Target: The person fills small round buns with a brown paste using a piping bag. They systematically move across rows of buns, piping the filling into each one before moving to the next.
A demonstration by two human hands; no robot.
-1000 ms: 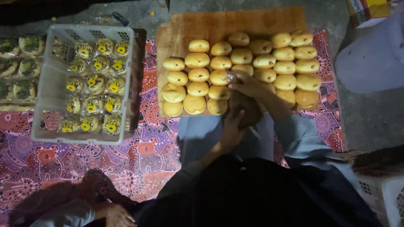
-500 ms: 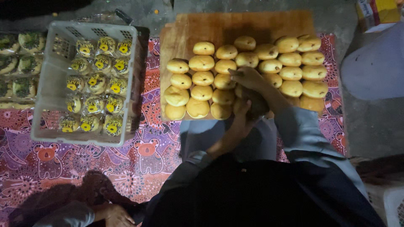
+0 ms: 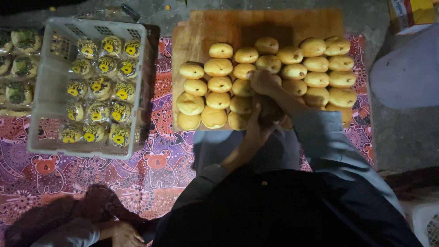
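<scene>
Down in the head view, both hands meet over a dark round bun (image 3: 270,111) at the near edge of the wooden board (image 3: 206,27). The left hand (image 3: 257,132) cups the bun from below, fingers closed on it; the right hand (image 3: 263,82) presses on it from above. Rows of golden buns (image 3: 218,67) fill the board around them. To the left, a white crate (image 3: 45,91) holds wrapped buns (image 3: 100,87) on a patterned cloth (image 3: 155,178). Another person's hand (image 3: 120,233) shows at the bottom edge.
</scene>
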